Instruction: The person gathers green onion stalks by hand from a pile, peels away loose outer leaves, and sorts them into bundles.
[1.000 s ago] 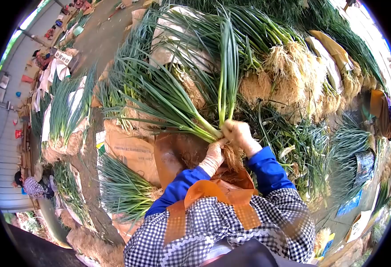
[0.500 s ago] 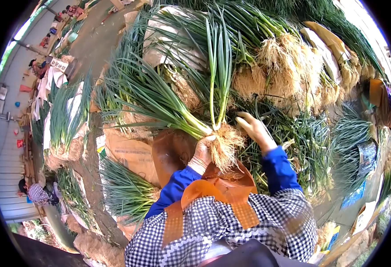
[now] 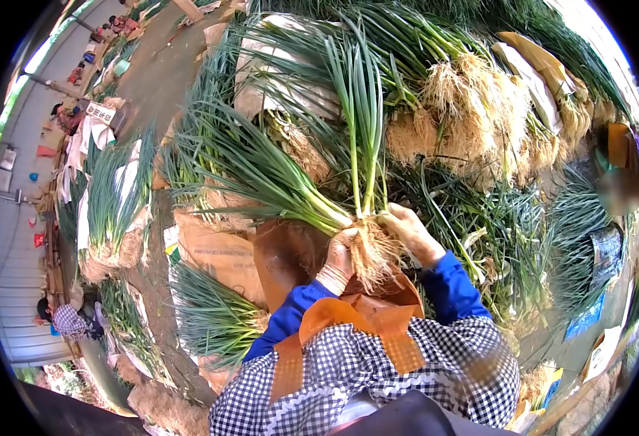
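My left hand is wrapped round the base of a bunch of green onions. Their leaves fan up and to the left, and pale stringy roots hang down over my lap. Several upright stalks stand apart from the rest of the bunch, pointing away from me. At the right of their base, my right hand has its fingers pinched together on a thin green onion stalk at the root end. A brown apron lies under both hands.
Loose green leaves and trimmings lie to the right. Rooted onion bundles are stacked ahead. Another bundle rests beside brown sacking at left. Farther left, a person in a checked top sits near the wall.
My right hand has moved down and left from above the leaf pile to the base of the bunch, and its fingers have closed there. My left hand keeps its grip.
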